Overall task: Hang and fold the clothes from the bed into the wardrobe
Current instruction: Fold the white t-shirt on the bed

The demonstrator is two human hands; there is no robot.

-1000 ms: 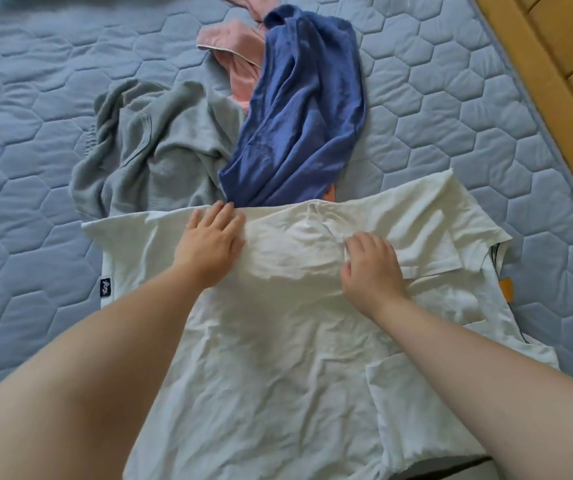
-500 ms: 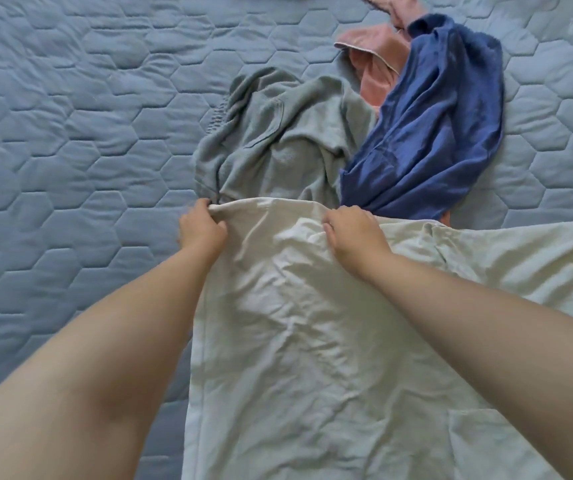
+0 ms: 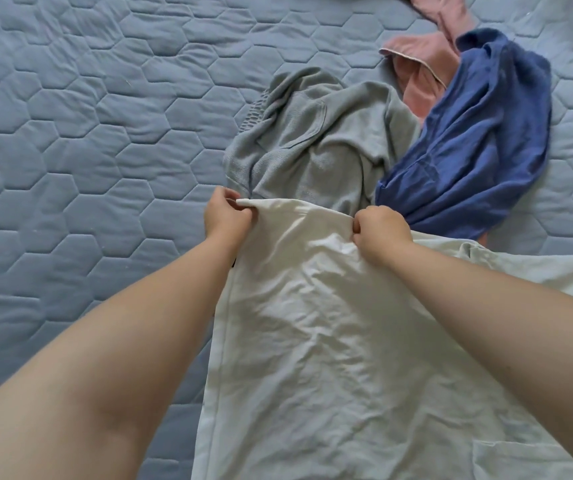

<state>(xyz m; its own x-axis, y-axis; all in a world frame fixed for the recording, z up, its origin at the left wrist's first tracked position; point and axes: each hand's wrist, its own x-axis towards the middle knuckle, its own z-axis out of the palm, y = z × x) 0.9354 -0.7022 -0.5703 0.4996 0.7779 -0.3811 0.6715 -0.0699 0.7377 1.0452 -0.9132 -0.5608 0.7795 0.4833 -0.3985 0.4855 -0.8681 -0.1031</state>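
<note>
White garment (image 3: 330, 341) spread on quilted bed (image 3: 88, 150), far edge pinched by left hand (image 3: 226, 216) and right hand (image 3: 380, 230), fingers closed on fabric

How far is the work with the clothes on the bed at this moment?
Early. Nothing looks finished: no folded or hung garment is in view. In hand: the left hand and right hand pinch the far edge of the white shirt. Left: the grey garment, blue garment and pink garment lie crumpled.

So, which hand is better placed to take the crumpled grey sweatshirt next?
Probably the left hand: it pinches the white cotton shirt right beside the grey sweatshirt. The right hand sits nearer the blue garment.
</note>
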